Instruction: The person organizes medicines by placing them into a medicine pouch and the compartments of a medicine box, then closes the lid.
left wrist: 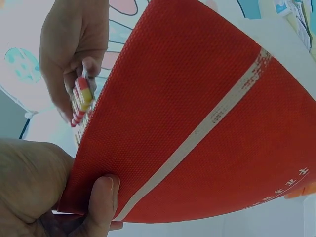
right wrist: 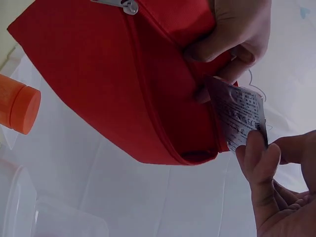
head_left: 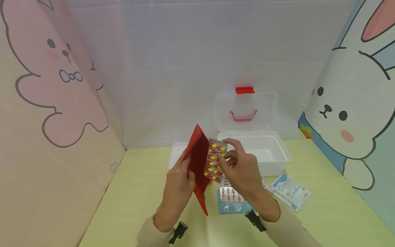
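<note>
My left hand (head_left: 177, 187) grips a red fabric pouch (head_left: 195, 159) by its side, the pouch tilted up on edge above the table. In the right wrist view the pouch mouth gapes, a metal zipper pull (right wrist: 129, 6) at its edge. Between thumb and fingers, my right hand (head_left: 245, 171) pinches a blister pack (head_left: 212, 164) of red and yellow capsules beside the opening. Its printed foil back (right wrist: 239, 111) faces the right wrist camera, one end close to the left fingers. The pouch's outer face (left wrist: 173, 98), with a pale stripe, fills the left wrist view.
A white box (head_left: 268, 168) with a raised clear lid (head_left: 265, 106) stands at the back. Behind the pouch is a white tray (head_left: 176, 151). Below the right hand, a blister pack (head_left: 226, 195) overlaps a blue packet (head_left: 226, 208). Surgical packets (head_left: 291, 190) lie right; an orange bottle (right wrist: 22, 106) shows left.
</note>
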The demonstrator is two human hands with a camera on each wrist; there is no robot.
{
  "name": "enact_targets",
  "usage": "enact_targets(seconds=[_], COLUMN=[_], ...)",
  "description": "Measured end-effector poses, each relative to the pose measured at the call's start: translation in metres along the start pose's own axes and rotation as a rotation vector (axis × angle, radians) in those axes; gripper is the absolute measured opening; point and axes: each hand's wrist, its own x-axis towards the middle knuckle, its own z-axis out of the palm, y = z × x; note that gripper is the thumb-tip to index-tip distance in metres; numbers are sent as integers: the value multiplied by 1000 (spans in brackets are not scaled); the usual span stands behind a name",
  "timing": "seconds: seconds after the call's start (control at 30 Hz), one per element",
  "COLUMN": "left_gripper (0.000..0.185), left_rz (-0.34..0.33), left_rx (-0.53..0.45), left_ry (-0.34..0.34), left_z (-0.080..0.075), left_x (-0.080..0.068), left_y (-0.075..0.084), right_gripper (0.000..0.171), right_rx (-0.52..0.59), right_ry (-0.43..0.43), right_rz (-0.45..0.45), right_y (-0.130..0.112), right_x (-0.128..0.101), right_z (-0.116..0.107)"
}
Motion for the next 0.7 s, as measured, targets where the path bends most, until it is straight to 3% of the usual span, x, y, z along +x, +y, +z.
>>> enact_targets(seconds=[0.33, 0.7], left_gripper=[50, 52], left_rz=[39, 52], left_rx=[39, 29], left_ry=[18, -16], left_z=[4, 12], left_x=[5, 5], left_y=[13, 20], right_gripper=[42, 38], right_rx=[-51, -195], right_ry=[-18, -82], right_rz=[-59, -31], right_y=[-5, 1], right_x=[4, 5], right_z=[16, 36])
